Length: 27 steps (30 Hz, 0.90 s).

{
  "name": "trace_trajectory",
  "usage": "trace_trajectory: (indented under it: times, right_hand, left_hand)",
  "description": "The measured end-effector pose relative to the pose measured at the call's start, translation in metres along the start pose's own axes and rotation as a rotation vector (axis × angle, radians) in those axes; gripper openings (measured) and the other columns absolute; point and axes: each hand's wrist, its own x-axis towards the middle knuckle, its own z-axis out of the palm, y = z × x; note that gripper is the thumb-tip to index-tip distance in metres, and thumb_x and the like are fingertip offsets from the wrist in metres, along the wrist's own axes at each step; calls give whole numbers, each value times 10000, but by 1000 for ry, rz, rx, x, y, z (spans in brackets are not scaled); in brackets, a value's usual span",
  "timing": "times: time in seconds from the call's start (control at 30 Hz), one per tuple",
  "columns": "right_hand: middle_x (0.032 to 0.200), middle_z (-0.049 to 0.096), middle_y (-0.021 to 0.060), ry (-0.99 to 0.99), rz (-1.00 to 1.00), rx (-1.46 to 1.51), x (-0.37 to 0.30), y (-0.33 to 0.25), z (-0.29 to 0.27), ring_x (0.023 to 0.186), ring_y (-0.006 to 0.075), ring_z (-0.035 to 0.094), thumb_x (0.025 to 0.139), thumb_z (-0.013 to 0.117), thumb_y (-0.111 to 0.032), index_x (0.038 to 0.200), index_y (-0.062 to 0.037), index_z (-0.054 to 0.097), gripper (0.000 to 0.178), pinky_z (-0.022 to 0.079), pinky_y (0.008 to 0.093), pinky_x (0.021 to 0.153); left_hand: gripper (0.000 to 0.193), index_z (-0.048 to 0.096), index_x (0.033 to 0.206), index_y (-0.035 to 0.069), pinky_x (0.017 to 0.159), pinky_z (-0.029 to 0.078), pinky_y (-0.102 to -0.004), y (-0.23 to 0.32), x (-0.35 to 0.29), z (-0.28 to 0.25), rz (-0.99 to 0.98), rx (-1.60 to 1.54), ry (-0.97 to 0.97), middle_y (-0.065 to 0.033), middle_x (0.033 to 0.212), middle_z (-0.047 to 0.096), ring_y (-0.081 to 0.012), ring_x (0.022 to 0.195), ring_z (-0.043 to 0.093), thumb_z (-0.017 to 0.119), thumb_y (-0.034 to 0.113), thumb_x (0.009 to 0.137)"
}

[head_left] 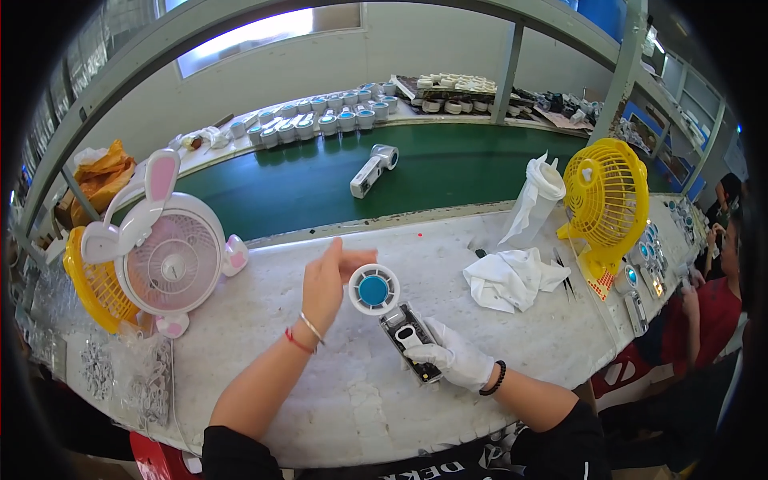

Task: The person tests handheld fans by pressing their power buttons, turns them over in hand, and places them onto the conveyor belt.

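Note:
In my right hand (454, 356), which wears a white glove, is a small handheld fan (374, 290). Its round white head has a blue centre, and its handle (410, 340) shows dark inner parts with a small white oval piece on them. The gloved fingers wrap round the lower handle. Just left of the fan head is my bare left hand (324, 282), its fingers stretched out, some reaching toward the back of the head. Whether they touch it cannot be made out. Both hands are above the pale worktable (320, 408).
Beyond the table runs a green conveyor belt (304, 180) carrying another handheld fan (374, 170). Rabbit-shaped (172, 256) and yellow fans stand left; another yellow fan (608, 204) stands right, near a white cloth (516, 278) and tweezers (564, 276). Bagged small parts (148, 380) lie left. Co-workers sit right.

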Motion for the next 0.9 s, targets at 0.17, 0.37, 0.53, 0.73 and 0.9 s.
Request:
trace_trajectory:
  times: [0.17, 0.37, 0.53, 0.73, 0.9]
  right_hand:
    - [806, 593, 74, 94, -174, 66, 0, -5, -19, 555, 146, 592, 837, 565, -212, 1176, -74, 400, 401, 446, 230, 403]
    - [784, 592, 79, 286, -142, 92, 3, -22, -51, 561, 148, 594, 845, 536, -216, 1101, -47, 458, 316, 458, 244, 421]
    - [753, 605, 73, 399, -120, 103, 12, -10, -73, 585, 125, 612, 873, 535, -291, 1004, -22, 487, 303, 485, 247, 422]
    - [753, 614, 110, 383, -188, 59, 17, -7, -71, 582, 167, 619, 871, 504, -297, 967, -13, 501, 300, 478, 255, 425]
    - [741, 612, 118, 368, -149, 159, 17, -3, -79, 557, 180, 623, 863, 511, -270, 976, -5, 475, 291, 483, 262, 422]
  left_hand:
    - [243, 653, 954, 18, 801, 477, -319, -42, 97, -12, 309, 604, 122, -114, 992, 652, -244, 919, 618, 559, 228, 873]
    - [593, 452, 1165, 7, 950, 379, -414, -86, 193, -34, 376, 1318, 286, -188, 1196, 485, -373, 1093, 459, 706, 293, 711]
    - [452, 487, 1074, 15, 812, 462, -458, -83, 223, -35, 180, 1260, 296, -229, 1078, 543, -410, 943, 548, 648, 315, 777]
    - [381, 552, 948, 3, 728, 472, -400, -50, 193, -55, 43, 1035, 266, -189, 938, 585, -358, 824, 578, 562, 370, 846]
    - [422, 584, 921, 26, 479, 451, -227, 0, 78, -44, -244, 113, 168, -49, 787, 603, -156, 614, 619, 515, 441, 889]
